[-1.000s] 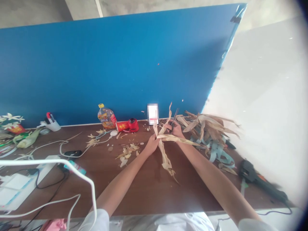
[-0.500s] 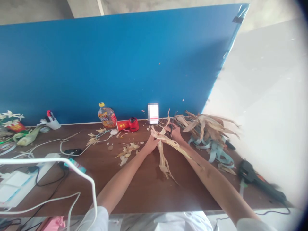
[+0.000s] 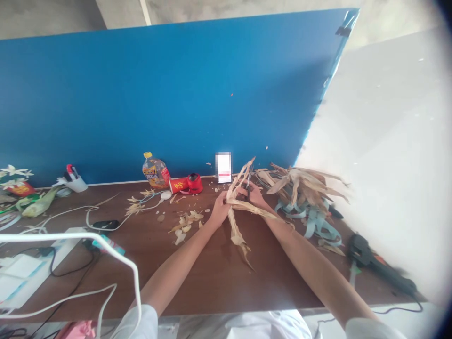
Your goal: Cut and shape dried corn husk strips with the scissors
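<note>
Straight ahead of your fingers (image 3: 223,200) rises a tall, flat, bright blue panel (image 3: 148,99), its foot meeting the far edge of a dark brown wood-grain tabletop (image 3: 212,287) along a thin white strip (image 3: 116,182). That tabletop also runs toward you from below your fingers. Far beyond them, above the panel, you can see a rough grey concrete wall (image 3: 52,21) with a pale vertical strip (image 3: 144,12) on it. Up and to the right of your fingers, a piece of black tape (image 3: 343,31) marks the panel's top corner. Further right stands a large white panel (image 3: 384,141), washed out by bright, flat light.
</note>
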Action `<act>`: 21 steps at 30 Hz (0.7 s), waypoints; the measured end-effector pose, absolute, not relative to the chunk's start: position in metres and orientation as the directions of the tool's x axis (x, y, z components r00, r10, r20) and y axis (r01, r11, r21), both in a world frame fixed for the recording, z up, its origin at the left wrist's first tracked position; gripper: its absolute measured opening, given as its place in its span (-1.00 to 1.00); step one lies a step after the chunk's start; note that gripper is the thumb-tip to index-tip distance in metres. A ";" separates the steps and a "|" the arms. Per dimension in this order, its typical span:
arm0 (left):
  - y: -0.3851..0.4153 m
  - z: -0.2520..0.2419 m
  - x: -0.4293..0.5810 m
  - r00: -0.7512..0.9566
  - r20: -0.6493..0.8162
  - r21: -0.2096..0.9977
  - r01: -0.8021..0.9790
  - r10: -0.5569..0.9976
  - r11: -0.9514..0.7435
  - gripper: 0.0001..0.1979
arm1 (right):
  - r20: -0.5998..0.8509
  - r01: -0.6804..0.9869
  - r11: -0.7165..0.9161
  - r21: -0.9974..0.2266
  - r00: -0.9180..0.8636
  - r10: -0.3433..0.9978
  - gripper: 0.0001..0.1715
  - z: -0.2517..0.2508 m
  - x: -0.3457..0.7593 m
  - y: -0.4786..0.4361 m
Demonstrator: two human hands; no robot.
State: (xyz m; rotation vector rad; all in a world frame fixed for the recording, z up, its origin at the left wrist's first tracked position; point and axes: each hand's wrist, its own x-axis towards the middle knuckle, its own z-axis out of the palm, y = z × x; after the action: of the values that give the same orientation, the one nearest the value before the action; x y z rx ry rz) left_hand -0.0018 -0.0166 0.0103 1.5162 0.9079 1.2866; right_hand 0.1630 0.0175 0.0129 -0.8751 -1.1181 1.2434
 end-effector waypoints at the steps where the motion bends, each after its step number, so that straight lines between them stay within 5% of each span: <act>1: -0.017 0.010 -0.003 0.159 0.296 0.955 -0.032 0.942 -0.295 -0.76 | 0.158 -0.278 0.137 -0.951 -0.054 0.986 -0.36 0.012 0.162 0.017; 12: -0.010 0.001 -0.003 0.134 0.230 0.973 -0.057 0.964 -0.224 -0.80 | 0.127 -0.384 0.064 -0.921 -0.142 0.982 -0.26 0.004 0.158 0.020; 21: -0.012 0.004 -0.003 0.157 0.267 0.964 -0.027 0.951 -0.266 -0.84 | 0.151 -0.276 0.123 -0.953 -0.083 0.985 -0.38 0.012 0.158 0.014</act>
State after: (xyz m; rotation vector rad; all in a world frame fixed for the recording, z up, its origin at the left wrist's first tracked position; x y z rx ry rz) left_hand -0.0026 -0.0116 0.0039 1.4711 0.9445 1.2820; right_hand 0.1578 0.0139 0.0122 -0.8568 -1.1401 1.2968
